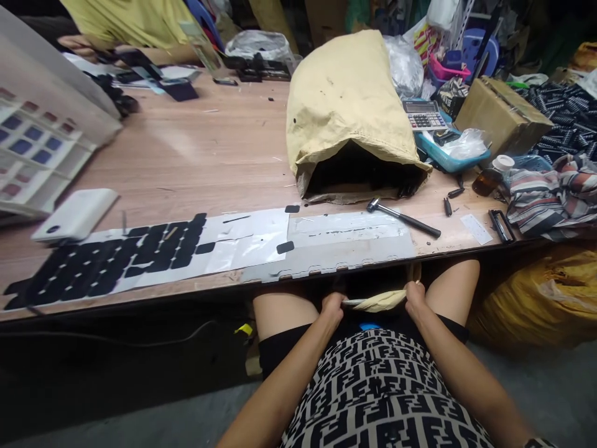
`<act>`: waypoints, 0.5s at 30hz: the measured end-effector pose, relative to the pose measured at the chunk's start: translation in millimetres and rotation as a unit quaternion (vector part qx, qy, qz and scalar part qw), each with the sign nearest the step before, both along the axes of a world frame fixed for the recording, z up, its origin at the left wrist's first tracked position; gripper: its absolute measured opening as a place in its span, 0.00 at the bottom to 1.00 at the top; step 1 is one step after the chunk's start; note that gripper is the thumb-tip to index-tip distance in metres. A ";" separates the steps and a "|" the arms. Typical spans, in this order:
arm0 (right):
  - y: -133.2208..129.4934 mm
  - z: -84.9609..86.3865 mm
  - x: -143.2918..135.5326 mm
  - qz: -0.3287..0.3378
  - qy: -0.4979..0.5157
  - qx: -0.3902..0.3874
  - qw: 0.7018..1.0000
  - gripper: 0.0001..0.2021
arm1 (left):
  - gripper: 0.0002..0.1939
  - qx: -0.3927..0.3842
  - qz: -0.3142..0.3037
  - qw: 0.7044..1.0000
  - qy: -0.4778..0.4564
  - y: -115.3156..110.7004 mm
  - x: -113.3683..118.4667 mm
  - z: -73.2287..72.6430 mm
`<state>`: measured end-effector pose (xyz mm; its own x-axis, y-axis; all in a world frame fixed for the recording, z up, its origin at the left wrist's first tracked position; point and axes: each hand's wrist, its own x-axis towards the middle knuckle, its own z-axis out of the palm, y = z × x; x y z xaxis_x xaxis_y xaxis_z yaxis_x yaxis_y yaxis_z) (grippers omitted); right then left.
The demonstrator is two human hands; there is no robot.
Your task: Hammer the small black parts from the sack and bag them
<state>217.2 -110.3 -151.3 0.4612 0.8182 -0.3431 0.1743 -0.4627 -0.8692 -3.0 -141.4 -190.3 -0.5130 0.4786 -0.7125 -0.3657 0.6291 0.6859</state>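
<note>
Below the table edge, over my lap, a pale yellow strip of twisted material [380, 301] stretches between both hands; it looks like cloth or a sack's edge. My left hand [333, 305] is closed round its thin, whitish end. Around the other end, my right hand [415, 295] grips with bent fingers. The lower part of the material is lost in the dark under the table. A bit of blue [370, 326] shows just beneath it. On the table ahead lies a large yellow sack [347, 93], its dark mouth facing me, with a hammer [403, 218] in front.
Black rounded pads [93, 264] cover white sheets [242, 239] at the left, beside a white device [77, 214]. On the right are a calculator [424, 116], blue basket [454, 155], cardboard box [501, 118] and brown bottle [489, 177]. Another person's arm [153, 55] rests at the far left.
</note>
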 end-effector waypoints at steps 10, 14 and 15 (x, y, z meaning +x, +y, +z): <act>-6.1 -2.9 -8.9 -0.062 0.065 -0.109 0.990 0.10 | 0.06 -0.026 0.076 0.994 0.077 1.0 2.8 10.6; -5.7 -3.0 -8.0 -0.037 0.075 -0.128 0.988 0.09 | 0.06 -0.009 0.084 0.994 0.069 1.3 15.7 14.7; -5.6 -2.8 -7.6 -0.029 0.075 -0.132 0.988 0.09 | 0.07 0.003 0.086 0.994 0.062 4.5 17.0 15.9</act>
